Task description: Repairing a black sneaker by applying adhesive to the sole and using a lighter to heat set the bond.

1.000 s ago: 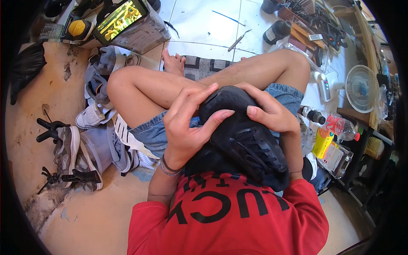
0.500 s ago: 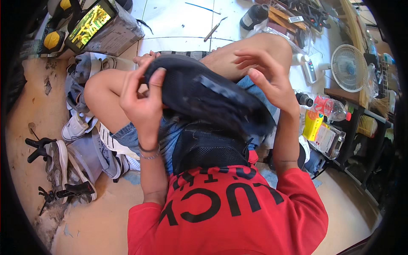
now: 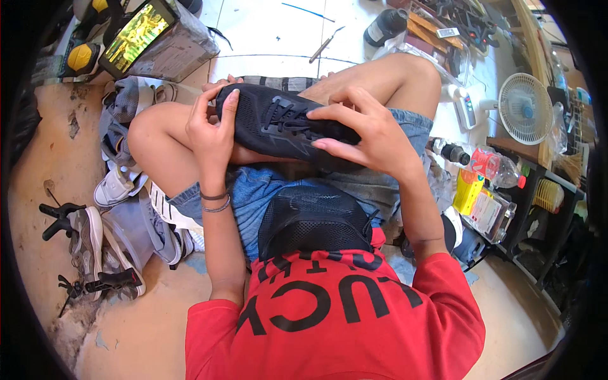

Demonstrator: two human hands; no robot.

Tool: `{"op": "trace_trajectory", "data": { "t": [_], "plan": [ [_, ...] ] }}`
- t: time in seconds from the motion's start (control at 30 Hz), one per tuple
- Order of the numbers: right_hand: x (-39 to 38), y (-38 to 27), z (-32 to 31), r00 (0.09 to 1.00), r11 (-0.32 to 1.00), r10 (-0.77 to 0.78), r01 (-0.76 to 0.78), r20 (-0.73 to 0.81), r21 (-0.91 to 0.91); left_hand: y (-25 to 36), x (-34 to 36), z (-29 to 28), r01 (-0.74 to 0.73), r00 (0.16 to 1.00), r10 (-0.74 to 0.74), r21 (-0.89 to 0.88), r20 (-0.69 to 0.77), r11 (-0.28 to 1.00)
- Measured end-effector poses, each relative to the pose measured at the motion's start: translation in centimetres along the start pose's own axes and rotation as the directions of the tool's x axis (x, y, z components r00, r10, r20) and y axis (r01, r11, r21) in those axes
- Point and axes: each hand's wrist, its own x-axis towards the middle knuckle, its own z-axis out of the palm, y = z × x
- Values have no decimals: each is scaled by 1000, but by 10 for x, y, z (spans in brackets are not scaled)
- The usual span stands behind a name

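Observation:
A black lace-up mesh shoe (image 3: 259, 126) lies nearly level across my crossed legs. My left hand (image 3: 212, 130) grips its left end, thumb on top. My right hand (image 3: 361, 133) holds the right part from above, fingertips at the laces and thumb on the near side, partly covering the shoe. A black mesh piece (image 3: 313, 221) rests in my lap on the shorts (image 3: 247, 196), below the shoe.
Several sneakers (image 3: 88, 247) with black clamps are at left; a screen (image 3: 136, 41) leans on a box at upper left. A pointed tool (image 3: 326, 44) lies on the tiles. Bottles (image 3: 497, 164), a small fan (image 3: 524, 107), a scale (image 3: 462, 107) and shelving (image 3: 544, 240) line the right.
The shoe has swung from diagonal to nearly horizontal and moved up off the mesh piece. My right hand left it briefly, half a second ago, and now holds it again nearer the laces.

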Motion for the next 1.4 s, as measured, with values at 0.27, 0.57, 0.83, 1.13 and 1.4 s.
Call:
{"op": "trace_trajectory", "data": {
  "t": [0.27, 0.57, 0.83, 1.13, 1.4],
  "plan": [
    [36, 15, 12, 974, 989, -101, 76, 203, 130, 12, -5, -1, -64, 997, 69, 111, -42, 992],
    [32, -1, -6, 904, 872, 268, -375, 333, 315, 5, -8, 5, -86, 994, 94, 127, -56, 988],
    [30, 0, -4, 957, 906, 257, -286, 131, 313, 3, -5, 6, -100, 994, 105, 111, -42, 989],
    [51, -2, -65, 877, 899, 209, 2, -433, 438, -2, -3, 5, -147, 986, 155, 115, -64, 982],
    [-17, 19, -165, 788, 856, 78, 261, -611, 445, 2, -11, 9, -147, 987, 156, 177, -34, 973]
  ]
}}
